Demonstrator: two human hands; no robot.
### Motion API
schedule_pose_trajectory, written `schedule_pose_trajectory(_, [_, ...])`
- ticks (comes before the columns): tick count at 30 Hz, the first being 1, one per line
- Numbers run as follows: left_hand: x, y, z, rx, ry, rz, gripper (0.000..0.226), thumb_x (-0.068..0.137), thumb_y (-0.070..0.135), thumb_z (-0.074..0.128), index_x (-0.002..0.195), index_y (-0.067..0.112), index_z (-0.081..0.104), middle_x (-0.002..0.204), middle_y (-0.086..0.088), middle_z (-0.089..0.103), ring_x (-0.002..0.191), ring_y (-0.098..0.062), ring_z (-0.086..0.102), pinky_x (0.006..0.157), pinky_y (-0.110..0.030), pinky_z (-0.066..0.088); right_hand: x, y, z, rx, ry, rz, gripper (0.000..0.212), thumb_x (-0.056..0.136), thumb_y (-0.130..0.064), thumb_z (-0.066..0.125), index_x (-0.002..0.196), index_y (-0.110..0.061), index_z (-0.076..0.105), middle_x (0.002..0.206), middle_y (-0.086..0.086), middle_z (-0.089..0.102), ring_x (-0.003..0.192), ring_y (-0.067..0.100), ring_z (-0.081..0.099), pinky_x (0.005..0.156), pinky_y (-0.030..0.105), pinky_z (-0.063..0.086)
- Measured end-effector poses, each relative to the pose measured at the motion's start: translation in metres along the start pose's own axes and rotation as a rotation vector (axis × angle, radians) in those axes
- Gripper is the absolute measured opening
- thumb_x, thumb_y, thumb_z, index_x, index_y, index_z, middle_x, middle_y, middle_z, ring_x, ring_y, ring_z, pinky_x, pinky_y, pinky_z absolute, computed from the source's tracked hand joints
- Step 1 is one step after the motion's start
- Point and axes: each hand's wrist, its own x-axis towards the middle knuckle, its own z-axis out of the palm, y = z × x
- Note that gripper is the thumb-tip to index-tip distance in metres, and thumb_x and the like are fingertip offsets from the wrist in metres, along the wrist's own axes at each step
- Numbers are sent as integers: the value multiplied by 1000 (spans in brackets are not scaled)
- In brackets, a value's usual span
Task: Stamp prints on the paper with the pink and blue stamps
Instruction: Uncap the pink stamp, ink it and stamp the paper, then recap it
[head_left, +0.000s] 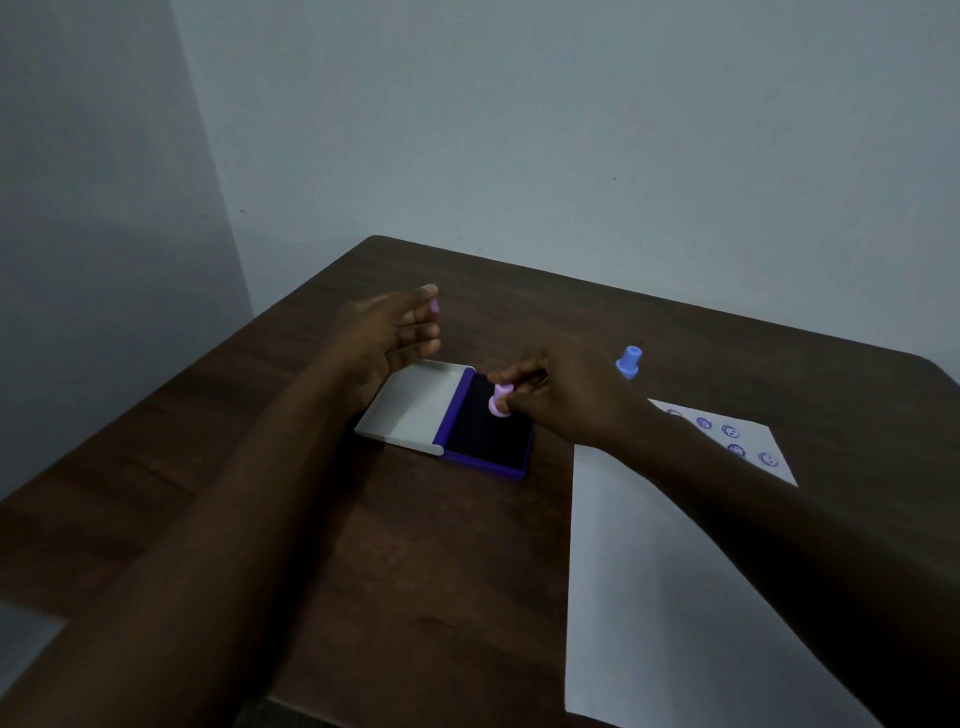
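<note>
My right hand pinches the pink stamp and holds its face down on the dark pad of the open purple ink pad. My left hand hovers above and left of the pad, with a small pink cap held at its fingertips. The blue stamp stands upright on the table behind my right hand. The white paper lies to the right, partly under my right forearm. Several purple face prints mark its far corner.
The ink pad's grey lid lies flipped open to the left of the pad. The dark wooden table sits in a corner, with pale walls behind it and to the left. Its left edge runs diagonally.
</note>
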Motion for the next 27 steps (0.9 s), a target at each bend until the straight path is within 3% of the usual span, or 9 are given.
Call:
schedule_pose_trajectory(6, [-2,-1,-2,12,-8,9,26,87,28,68,107,11,67,87,-1,68,81,-12,65,70,-24,60,-3,0,5,-3,24,23,30,82,-25,76,111,-18,73,111,0,74,97,9,67,90,25,51])
schedule_pose_trajectory(10, [-2,-2,-2,23,-1,10,22,88,29,67,104,14,67,89,-1,68,81,-11,66,65,-22,59,-5,-2,6,-7,18,24,29,83,-23,75,111,-15,73,113,3,73,98,11,66,88,21,49])
schedule_pose_trajectory(14, [-2,-2,-2,15,-2,9,29,88,28,67,112,12,66,90,-1,68,82,-12,66,65,-22,58,-6,-5,9,26,29,33,26,83,-17,75,108,-10,74,110,5,74,95,12,66,91,28,51])
schedule_pose_trajectory(24, [-3,-1,-1,36,11,-12,37,88,29,67,120,11,64,93,-1,69,84,-12,67,64,-22,58,-7,-2,11,38,26,32,29,86,-17,71,115,-11,71,117,5,71,88,1,56,71,3,38])
schedule_pose_trajectory(27, [-4,-1,-1,39,11,-9,36,88,29,66,119,11,64,92,-1,68,82,-11,66,63,-21,58,-7,-3,11,25,41,18,28,86,-17,71,114,-11,71,114,5,72,86,2,57,70,1,36])
